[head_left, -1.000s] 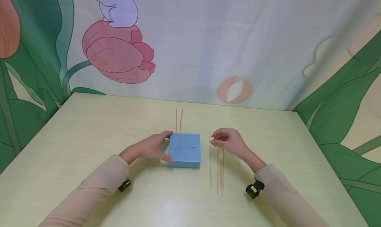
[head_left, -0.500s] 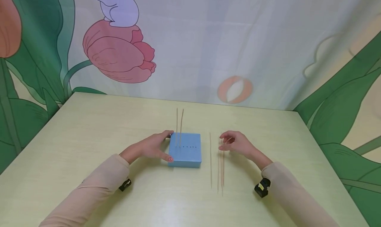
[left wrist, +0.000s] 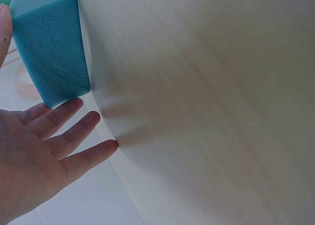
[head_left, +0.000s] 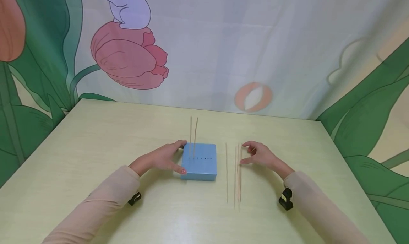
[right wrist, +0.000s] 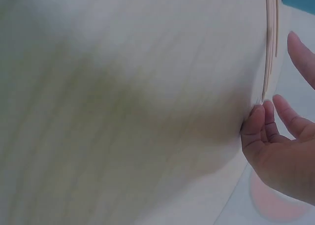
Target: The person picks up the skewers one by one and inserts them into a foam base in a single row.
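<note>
Sticks (head_left: 239, 183) were probably best pinched singly; right fingers (head_left: 250, 144) were parted beside them. Block (head_left: 202, 168) was clamped by left fingers (head_left: 179, 143).

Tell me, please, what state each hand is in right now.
Left hand: open, spread against the blue block.
Right hand: open, beside the thin sticks; whether it touches one cannot be told.

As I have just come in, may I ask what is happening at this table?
A person's left hand holds a blue block by its left side. Two thin sticks stand in it, beside a row of unfilled holes. The right hand, its thumb and fingers apart, is next to several loose sticks on the table.
</note>
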Tool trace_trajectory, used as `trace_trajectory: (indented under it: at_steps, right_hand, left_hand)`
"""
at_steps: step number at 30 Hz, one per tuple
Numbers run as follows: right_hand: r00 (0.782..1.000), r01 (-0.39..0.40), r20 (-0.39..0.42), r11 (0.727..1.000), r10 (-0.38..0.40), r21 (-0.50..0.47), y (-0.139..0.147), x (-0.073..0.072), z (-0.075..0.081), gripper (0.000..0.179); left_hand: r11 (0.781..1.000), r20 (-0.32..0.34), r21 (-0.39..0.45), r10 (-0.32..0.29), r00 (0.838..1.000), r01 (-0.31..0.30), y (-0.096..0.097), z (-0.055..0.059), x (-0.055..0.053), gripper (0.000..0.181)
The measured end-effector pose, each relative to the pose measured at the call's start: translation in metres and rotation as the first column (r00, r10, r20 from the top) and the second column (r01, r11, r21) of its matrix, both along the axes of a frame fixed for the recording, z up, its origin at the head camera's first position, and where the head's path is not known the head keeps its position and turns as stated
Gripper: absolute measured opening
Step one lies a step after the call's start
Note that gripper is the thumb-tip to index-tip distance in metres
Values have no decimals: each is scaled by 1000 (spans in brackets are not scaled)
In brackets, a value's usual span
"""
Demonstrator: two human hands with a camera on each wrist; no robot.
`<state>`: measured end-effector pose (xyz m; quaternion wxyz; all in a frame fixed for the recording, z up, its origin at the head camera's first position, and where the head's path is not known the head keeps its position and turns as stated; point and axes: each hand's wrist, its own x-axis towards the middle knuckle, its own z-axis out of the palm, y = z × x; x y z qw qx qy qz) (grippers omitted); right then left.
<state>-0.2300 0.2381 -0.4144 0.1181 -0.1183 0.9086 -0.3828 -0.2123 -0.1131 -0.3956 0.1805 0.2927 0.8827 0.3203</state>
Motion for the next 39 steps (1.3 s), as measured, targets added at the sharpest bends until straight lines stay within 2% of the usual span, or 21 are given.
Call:
trace_trajectory:
  at_steps: [8,14,19,31,36,39]
  right_hand:
    - [999,-54,7,990,53,129,0,-5,1,89]
    - [994,-101,-13,973,106,206,-2,-8,-1,90]
    - [993,-112,-8,968,117,225,-2,-10,-2,88]
    - [998,-70,13,984,69,166,-5,-9,0,85]
    - [998,-52,34,996,50,73,-2,-7,2,83]
    - [998,-38,56,999,39,-20,3,-6,4,83]
  left_hand:
    - [1000,12,-1,5,1000,-5,0,-1,0,104]
    - [1000,4,-1,6,1000,-6,-1,-2,0,105]
    - [1000,8,9,13,1000,-13,-1,-2,0,105]
    - [1000,13,6,15,1000,-15,-1,1,2,104]
    - [1000,8,4,11,1000,-11,-1,0,1,104]
    - [1000,10,4,13,1000,-13,0,0,1,103]
